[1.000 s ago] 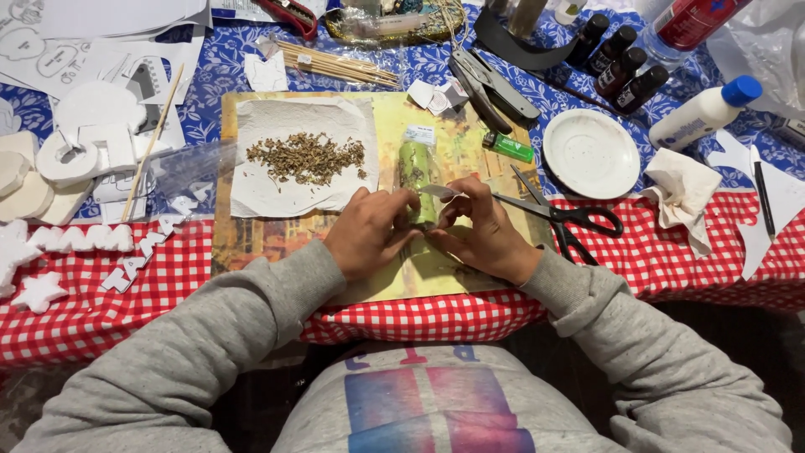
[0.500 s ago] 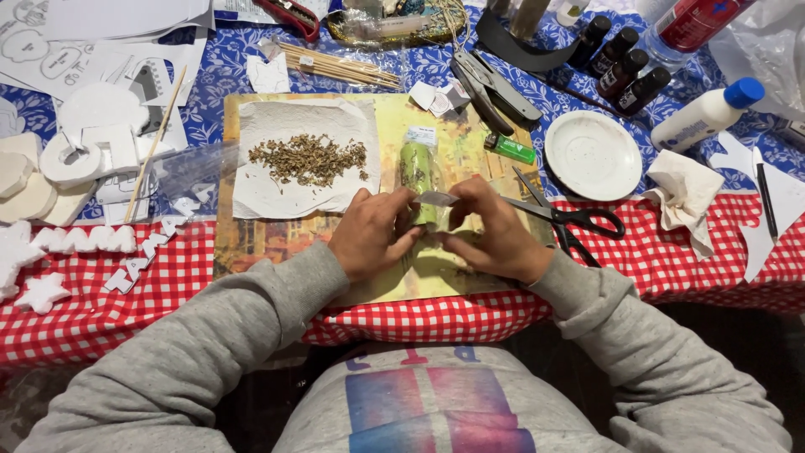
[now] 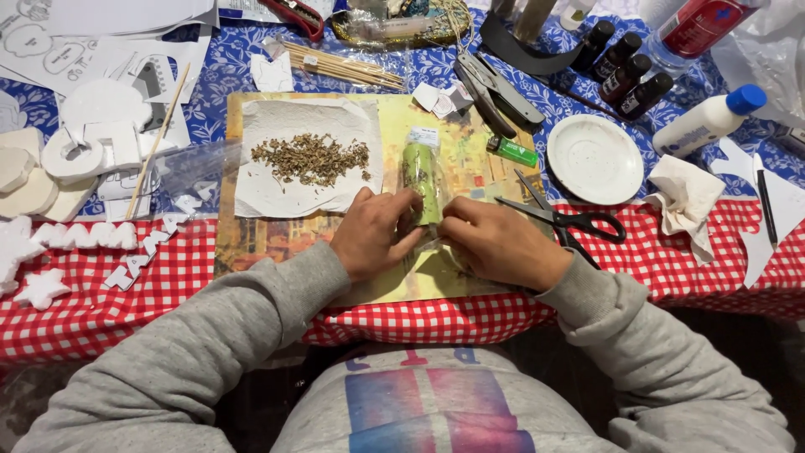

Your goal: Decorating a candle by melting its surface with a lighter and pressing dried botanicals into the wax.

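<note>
Grey sweatshirt sleeves [image 3: 210, 352], striped chest print

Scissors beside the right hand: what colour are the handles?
Black handles on the scissors, with silver blades; seen clearly in the head view, lying just beyond the right hand.

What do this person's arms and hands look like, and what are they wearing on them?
Both arms are covered by long sleeves of a light grey, heathered sweatshirt with ribbed cuffs at the wrists. The left hand and the right hand are bare: no gloves, and no rings, watch or bracelets show. The sweatshirt's front carries a blue and pink print.
</note>
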